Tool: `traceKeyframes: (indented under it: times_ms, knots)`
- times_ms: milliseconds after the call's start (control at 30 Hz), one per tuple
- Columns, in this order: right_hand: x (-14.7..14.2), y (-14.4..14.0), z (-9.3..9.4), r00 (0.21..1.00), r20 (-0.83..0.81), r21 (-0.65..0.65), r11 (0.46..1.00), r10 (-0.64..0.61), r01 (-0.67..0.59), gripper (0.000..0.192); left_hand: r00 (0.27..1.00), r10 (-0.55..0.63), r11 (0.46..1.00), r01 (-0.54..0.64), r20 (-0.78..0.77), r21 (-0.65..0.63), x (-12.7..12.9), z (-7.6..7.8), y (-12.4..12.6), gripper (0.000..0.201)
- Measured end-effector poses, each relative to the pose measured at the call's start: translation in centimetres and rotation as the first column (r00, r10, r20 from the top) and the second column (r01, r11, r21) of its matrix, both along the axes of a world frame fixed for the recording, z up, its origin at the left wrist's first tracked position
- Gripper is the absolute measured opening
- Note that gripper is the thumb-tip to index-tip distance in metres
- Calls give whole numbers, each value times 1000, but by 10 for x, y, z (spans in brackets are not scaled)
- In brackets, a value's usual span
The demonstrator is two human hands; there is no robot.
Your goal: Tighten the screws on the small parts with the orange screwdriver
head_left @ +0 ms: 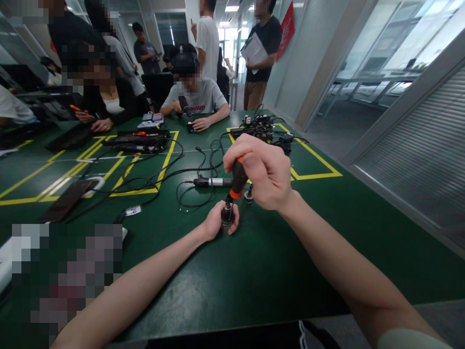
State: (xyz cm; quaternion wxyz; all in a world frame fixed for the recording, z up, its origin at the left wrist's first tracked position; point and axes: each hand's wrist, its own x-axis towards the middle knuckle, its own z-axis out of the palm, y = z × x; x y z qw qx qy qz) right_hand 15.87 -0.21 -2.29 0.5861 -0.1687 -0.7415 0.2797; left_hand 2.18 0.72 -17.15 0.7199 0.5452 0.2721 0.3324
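Note:
My right hand (263, 172) is closed around a screwdriver (237, 181) with a black and orange handle, held nearly upright. Its tip points down into a small dark cylindrical metal part (227, 214) standing on the green table (254, 261). My left hand (218, 223) grips that part from the left side, fingers wrapped around its base. A second similar small part (249, 195) stands just behind, partly hidden by my right hand. A black and silver pen-shaped tool (212, 182) with a cable lies on the table just beyond.
Black cables (145, 182) loop over the table's middle, among yellow marked lines. A dark phone (67, 199) lies at left, a pile of electronics (259, 128) at the far edge. Two seated people work across the table; others stand behind. The table's right edge borders a corridor.

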Motion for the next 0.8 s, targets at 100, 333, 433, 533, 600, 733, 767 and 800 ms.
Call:
traceKeyframes:
  times_ms: [100,333,433,533,600,733,767,800]
  knots:
    - [2,1,2,992,99,125,990,-80,68,33,1000,13,1000,-13,-3,-1,0,0,0,63]
    - [0,-1,3,953,198,229,956,-230,183,13,1000,24,1000,-24,-15,-15,0,-1,-1,65]
    - [5,-2,9,929,302,231,962,-212,145,9,1000,22,1000,-22,-12,-15,0,-1,-1,64]
    - [12,-5,17,894,410,203,974,-178,101,11,1000,18,1000,-18,-9,-13,-1,-1,-1,64]
    - [16,-8,22,873,455,190,977,-174,95,14,1000,15,1000,-15,-8,-13,-1,-1,-1,64]
    - [20,-14,26,846,501,166,980,-181,112,20,1000,12,1000,-12,-6,-11,-1,-2,0,64]
    - [20,-15,26,839,512,156,980,-184,120,22,1000,11,1000,-11,-7,-10,-1,-2,0,65]
    - [21,-15,26,831,524,145,981,-187,130,24,1000,10,1000,-10,-8,-10,-1,-2,0,66]
